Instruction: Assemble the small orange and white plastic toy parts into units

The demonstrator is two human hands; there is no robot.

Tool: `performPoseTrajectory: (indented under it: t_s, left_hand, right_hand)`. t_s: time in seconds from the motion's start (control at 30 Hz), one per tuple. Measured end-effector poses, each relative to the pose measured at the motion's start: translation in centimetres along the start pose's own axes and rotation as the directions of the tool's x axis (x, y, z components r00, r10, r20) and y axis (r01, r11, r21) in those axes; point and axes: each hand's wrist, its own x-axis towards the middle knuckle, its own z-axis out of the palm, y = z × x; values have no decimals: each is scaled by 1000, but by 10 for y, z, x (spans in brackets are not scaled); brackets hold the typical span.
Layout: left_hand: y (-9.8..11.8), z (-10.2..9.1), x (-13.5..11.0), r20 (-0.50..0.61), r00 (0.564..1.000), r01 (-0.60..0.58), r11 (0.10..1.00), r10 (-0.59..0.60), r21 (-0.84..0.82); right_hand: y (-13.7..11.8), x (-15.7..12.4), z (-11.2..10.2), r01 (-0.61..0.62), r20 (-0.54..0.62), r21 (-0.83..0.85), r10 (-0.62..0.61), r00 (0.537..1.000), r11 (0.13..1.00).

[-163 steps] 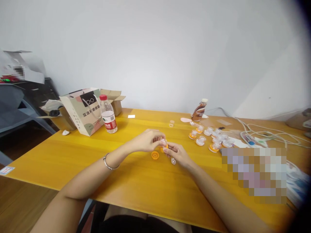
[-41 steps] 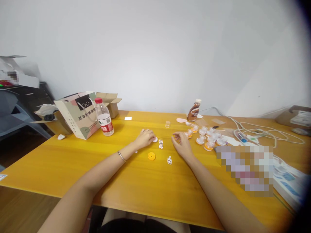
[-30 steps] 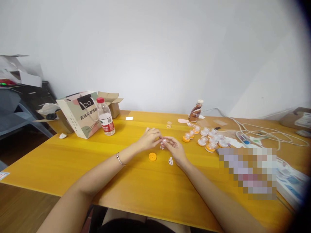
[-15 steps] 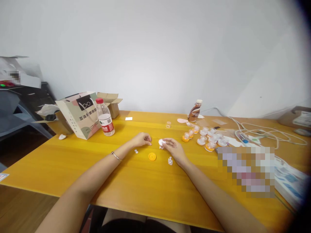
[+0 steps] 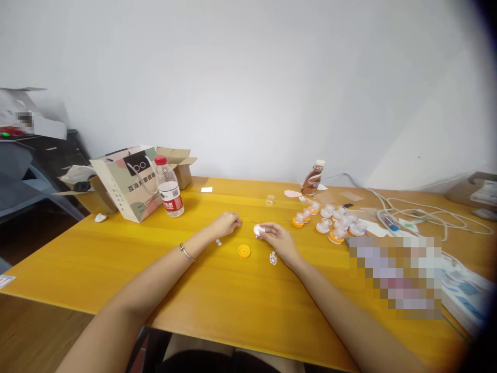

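Observation:
My right hand (image 5: pixel 280 241) pinches a small white round part (image 5: pixel 258 229) just above the yellow table (image 5: pixel 217 295). My left hand (image 5: pixel 226 224) rests on the table a little to the left, fingers curled, pinched on something too small to make out. Between my hands lies an orange round cap (image 5: pixel 244 251). A white cut-out piece (image 5: pixel 273 257) lies beside my right wrist. Two tiny white bits (image 5: pixel 218 242) sit near my left wrist.
Several orange-and-clear capsules (image 5: pixel 330 223) cluster at the right. A water bottle (image 5: pixel 168 187), a paper bag (image 5: pixel 128 181) and an open carton (image 5: pixel 180 160) stand at the left. A brown drink bottle (image 5: pixel 312 179), a small clear cup (image 5: pixel 270 199) and white cables (image 5: pixel 419 215) lie along the back.
A second ago both hands met over the white part. My left hand has since drawn back to the left and settled on the table; the right keeps the part.

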Motion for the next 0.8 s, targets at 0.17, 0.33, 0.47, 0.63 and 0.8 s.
performPoseTrajectory:
  t_s: [0.17,0.33,0.47,0.63,0.8]
  left_hand:
    - [22,6,-1,-7,1000,-22,986,21,-168]
    - [45,7,-5,-49,996,-83,936,71,-343]
    - [48,9,-7,-101,991,-113,940,84,-321]
    - [46,11,-8,-118,991,-97,940,61,-326]
    - [45,13,-8,-116,992,-88,941,52,-327]
  right_hand:
    - [-2,-2,3,14,37,-70,-11,999,997]
    - [-5,-4,7,41,54,-79,-37,998,996]
    - [-7,-6,8,43,46,-73,-40,998,996]
    - [-7,-6,7,44,41,-55,-42,998,997]
    - [-8,-6,7,37,40,-51,-35,999,998]
